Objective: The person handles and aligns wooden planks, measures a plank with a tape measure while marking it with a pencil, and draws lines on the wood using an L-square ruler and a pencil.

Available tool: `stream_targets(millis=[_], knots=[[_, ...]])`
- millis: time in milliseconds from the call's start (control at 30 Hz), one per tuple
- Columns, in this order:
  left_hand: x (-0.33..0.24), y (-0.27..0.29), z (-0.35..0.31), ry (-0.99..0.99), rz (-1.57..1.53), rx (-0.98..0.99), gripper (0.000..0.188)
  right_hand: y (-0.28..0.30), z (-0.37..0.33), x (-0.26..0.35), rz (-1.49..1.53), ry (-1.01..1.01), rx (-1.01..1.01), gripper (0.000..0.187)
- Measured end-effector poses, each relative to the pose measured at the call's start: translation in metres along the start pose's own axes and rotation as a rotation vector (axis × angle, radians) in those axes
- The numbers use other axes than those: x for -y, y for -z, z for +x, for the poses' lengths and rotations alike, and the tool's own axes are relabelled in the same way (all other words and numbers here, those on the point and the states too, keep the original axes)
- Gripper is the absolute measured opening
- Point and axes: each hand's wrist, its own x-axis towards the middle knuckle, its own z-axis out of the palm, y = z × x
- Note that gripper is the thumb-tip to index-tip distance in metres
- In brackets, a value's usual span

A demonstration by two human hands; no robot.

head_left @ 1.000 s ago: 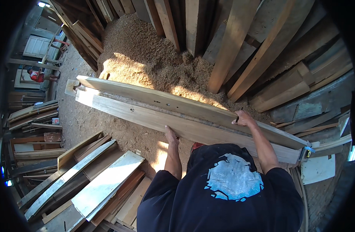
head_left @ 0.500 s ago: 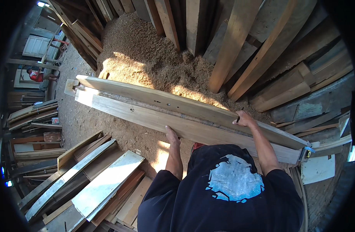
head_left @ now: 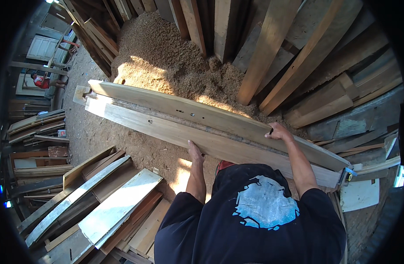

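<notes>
Two long wooden boards stretch across the view, side by side with a narrow gap between them. The near board (head_left: 166, 135) is pale and smooth on top. Several small slots show in the far board (head_left: 228, 119), which stands somewhat tilted. Around the near board's front edge is my left hand (head_left: 195, 152), closed with its thumb on top and its other fingers mostly hidden. My right hand (head_left: 279, 131), farther right, is closed over the far board, with something small and dark at its fingers.
A bench end (head_left: 81, 94) sticks out beyond the boards at left; a blue and yellow clamp-like fitting (head_left: 347, 175) sits at right. Sawdust (head_left: 153, 53) is heaped behind, beside leaning timbers (head_left: 272, 48). Stacked planks (head_left: 122, 207) lie front left. A person in red (head_left: 42, 82) is far off.
The view has shifted slightly. Both hands keep their grip at about the same places on the boards. The distant person has changed posture a little.
</notes>
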Motion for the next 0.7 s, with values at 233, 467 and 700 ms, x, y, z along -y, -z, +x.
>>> stream_targets(millis=[233, 467, 700], knots=[[-0.001, 0.015, 0.011, -0.043, 0.082, -0.049, 0.086, -0.004, -0.001, 0.003, -0.023, 0.056, -0.024, 0.064], [-0.051, -0.027, -0.048, -0.814, 1.083, -0.346, 0.092, -0.028, -0.002, -0.018, 0.004, 0.063, -0.073, 0.057], [-0.076, -0.112, -0.086, -1.291, 1.489, 0.208, 0.093, -0.010, -0.036, 0.014, -0.085, -0.027, -0.128, 0.053]])
